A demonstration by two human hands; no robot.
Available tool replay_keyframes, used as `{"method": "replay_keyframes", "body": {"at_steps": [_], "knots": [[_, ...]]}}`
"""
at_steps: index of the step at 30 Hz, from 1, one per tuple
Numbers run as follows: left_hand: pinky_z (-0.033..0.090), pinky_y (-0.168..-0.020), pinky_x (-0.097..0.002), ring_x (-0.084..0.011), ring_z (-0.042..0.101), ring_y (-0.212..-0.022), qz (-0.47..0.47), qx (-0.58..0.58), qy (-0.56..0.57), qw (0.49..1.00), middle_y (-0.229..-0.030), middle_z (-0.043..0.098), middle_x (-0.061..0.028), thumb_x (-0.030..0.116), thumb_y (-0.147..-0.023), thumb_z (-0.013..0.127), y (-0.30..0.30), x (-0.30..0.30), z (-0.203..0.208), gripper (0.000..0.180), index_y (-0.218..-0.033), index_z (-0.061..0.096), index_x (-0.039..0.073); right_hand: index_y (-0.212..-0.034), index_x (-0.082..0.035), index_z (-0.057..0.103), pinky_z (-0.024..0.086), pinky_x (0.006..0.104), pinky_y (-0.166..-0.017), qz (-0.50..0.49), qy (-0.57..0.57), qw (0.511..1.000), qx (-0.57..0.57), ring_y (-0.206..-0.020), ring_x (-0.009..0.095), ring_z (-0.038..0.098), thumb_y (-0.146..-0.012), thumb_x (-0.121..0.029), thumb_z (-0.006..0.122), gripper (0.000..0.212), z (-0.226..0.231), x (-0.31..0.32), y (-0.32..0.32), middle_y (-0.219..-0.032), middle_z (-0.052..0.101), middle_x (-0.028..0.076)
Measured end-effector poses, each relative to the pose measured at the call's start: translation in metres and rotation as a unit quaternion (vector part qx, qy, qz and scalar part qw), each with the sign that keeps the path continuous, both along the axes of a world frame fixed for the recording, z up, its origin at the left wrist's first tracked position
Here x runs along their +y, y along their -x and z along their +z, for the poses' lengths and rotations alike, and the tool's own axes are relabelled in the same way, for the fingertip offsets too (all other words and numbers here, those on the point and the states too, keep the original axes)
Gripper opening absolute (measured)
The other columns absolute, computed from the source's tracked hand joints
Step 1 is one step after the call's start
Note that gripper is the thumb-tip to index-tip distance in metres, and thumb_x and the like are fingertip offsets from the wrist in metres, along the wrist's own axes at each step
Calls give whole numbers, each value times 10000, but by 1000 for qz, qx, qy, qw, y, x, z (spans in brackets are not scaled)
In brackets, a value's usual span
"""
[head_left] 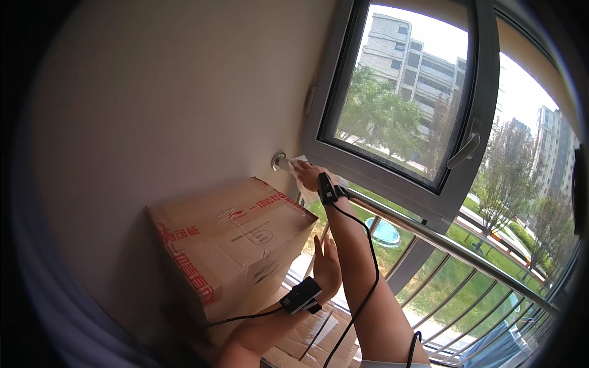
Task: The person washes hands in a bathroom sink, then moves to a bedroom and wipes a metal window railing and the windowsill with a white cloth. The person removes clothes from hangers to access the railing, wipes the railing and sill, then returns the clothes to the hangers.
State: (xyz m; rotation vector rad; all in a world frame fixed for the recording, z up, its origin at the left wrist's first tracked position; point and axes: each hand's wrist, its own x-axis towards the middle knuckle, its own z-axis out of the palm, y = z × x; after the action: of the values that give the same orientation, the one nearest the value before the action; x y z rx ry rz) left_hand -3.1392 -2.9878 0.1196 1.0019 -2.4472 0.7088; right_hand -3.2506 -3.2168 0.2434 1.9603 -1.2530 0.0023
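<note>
My right hand [308, 176] reaches far forward and presses a white cloth [300, 164] around the metal handrail [392, 213], close to where it meets a round wall flange [278, 161]. It may be a wipe or tissue; the kind cannot be told. Lower and nearer, my left hand [327, 268] is held up beside a big taped cardboard box [227, 230], its fingers stretched out and holding nothing. Whether it touches the box cannot be told. Each wrist wears a black strapped device with a cable.
Above the rail is a grey-framed window [399, 175] with a handle [465, 152]. Vertical railing bars [457, 279] run down to the right. Another cardboard piece [313, 340] lies below the big box. A plain wall [172, 104] rises at left, with a bluish curtain [67, 294] along the edge.
</note>
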Motion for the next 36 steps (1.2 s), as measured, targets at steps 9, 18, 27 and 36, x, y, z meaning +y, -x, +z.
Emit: {"method": "replay_keyframes", "body": {"at_steps": [9, 18, 27, 36], "knots": [[88, -1073, -623, -342, 204, -1382, -69, 40, -125, 989, -1444, 341, -174, 585, -878, 447, 6, 7, 9, 703, -1375, 420, 89, -1110, -62, 503, 517, 418, -598, -136, 38, 975, -172, -747, 313, 648, -919, -404, 499, 391, 2, 200, 87, -855, 635, 147], [159, -1071, -613, -354, 205, -1372, -164, 16, -204, 965, -1439, 330, -182, 555, -886, 473, 98, 120, 50, 674, -1370, 414, 89, -1055, -103, 508, 444, 411, -729, -240, 207, 943, -105, -838, 255, 583, -845, -316, 618, 318, -18, 509, 245, -916, 580, 58], [278, -1030, -517, -344, 334, -1299, -239, 54, -213, 946, -1359, 417, -192, 527, -877, 519, 159, 266, -11, 631, -1308, 481, 68, -1108, -34, 561, 342, 431, -977, -246, 416, 859, -167, -1101, 337, 502, -909, -196, 514, 261, -52, 707, 373, -1103, 581, 160], [283, -1020, -569, -360, 363, -1283, -328, 3, -315, 891, -1324, 457, -193, 531, -864, 533, 243, 411, -130, 614, -1295, 496, 95, -1258, -66, 512, 412, 288, -887, 178, 396, 376, -819, -1001, 164, 533, -990, -427, 375, 469, -166, 793, 400, -1127, 573, 32]]}}
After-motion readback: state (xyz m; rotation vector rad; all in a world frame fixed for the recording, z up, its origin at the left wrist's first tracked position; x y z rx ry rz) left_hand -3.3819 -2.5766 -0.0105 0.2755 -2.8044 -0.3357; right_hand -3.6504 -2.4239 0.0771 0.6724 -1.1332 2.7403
